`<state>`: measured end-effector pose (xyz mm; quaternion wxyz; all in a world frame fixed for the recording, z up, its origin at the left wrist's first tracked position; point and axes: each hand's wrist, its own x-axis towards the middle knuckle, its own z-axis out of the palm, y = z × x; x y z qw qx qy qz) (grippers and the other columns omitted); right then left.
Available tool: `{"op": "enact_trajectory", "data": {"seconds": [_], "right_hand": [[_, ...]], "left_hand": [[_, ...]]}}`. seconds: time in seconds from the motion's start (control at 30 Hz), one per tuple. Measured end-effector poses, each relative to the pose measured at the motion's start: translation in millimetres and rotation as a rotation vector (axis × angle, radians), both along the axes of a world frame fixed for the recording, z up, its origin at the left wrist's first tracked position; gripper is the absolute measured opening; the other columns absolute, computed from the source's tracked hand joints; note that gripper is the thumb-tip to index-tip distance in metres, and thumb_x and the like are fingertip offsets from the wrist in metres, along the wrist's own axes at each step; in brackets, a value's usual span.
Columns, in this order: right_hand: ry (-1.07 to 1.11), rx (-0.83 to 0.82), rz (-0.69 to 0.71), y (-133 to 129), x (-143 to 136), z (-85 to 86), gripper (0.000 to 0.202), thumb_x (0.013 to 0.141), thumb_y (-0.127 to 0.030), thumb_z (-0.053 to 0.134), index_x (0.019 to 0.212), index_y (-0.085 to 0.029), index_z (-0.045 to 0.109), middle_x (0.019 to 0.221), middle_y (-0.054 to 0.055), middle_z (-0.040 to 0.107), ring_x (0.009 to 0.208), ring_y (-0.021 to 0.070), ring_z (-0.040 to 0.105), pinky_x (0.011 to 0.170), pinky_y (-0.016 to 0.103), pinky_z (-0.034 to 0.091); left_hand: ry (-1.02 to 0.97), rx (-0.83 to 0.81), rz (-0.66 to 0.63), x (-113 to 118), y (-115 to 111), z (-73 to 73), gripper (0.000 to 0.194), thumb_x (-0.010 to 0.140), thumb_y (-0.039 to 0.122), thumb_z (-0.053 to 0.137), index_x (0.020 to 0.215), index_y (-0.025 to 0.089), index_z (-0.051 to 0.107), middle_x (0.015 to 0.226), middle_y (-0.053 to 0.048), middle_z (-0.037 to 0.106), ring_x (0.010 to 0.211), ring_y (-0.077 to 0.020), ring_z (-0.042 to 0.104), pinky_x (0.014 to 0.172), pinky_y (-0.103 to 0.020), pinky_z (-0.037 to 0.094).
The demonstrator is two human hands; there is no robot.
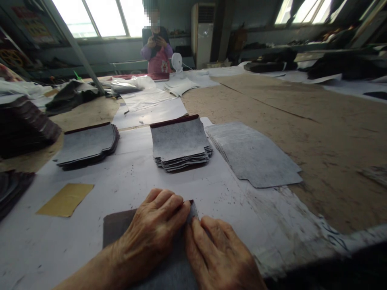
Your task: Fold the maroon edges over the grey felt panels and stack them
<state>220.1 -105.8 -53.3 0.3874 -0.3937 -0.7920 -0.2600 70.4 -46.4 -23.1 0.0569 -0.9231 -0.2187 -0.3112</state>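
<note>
A grey fabric piece (116, 225) with a dark edge lies on the white paper directly in front of me. My left hand (159, 227) rests over it, fingers curled and closed on its far right corner, where a bit of dark maroon edge shows. Beside it my right hand (219, 251) has its fingers pressed together on the right edge of the same piece. Both hands hide much of the fabric. Beyond them sits a stack of grey pieces with maroon folded edges (178, 141). To its right, flat grey pieces (254, 153) lie fanned out.
Another stack of folded-edge pieces (87, 145) stands at the left, near a tan card (66, 199). Dark stacked material (26, 125) rises at the far left. Across the table a person (157, 44) holds a phone, near a small white fan (177, 61).
</note>
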Motion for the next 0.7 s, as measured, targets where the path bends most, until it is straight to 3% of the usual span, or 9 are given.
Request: {"op": "enact_trajectory", "data": {"seconds": [0.23, 0.5, 0.7], "right_hand": [[0.046, 0.002, 0.007, -0.2, -1.5, -5.3, 0.031, 0.077, -0.002, 0.036, 0.086, -0.003, 0.066, 0.084, 0.015, 0.064, 0.082, 0.0266, 0.056, 0.071, 0.039, 0.045], [0.224, -0.338, 0.087, 10.4, 26.5, 27.1, 0.023, 0.079, -0.005, 0.046, 0.092, -0.008, 0.065, 0.090, 0.013, 0.061, 0.082, 0.0200, 0.055, 0.066, 0.030, 0.050], [0.065, -0.401, 0.028, 23.4, 24.6, 24.2, 0.031, 0.080, -0.007, 0.039, 0.096, -0.010, 0.065, 0.079, 0.010, 0.059, 0.073, 0.0217, 0.050, 0.060, 0.035, 0.046]], "left_hand": [[0.008, -0.005, -0.004, 0.7, -1.3, 2.8, 0.025, 0.089, 0.008, 0.034, 0.095, 0.008, 0.058, 0.084, -0.008, 0.057, 0.076, -0.0169, 0.047, 0.069, -0.033, 0.037], [0.027, 0.010, 0.017, 0.8, -1.5, 3.8, 0.027, 0.087, 0.006, 0.034, 0.097, 0.010, 0.058, 0.083, -0.007, 0.057, 0.075, -0.0167, 0.047, 0.065, -0.033, 0.037], [-0.002, 0.001, 0.022, 1.6, -0.7, 1.8, 0.029, 0.088, 0.006, 0.033, 0.099, 0.010, 0.059, 0.080, -0.006, 0.057, 0.073, -0.0162, 0.047, 0.065, -0.032, 0.037]]}}
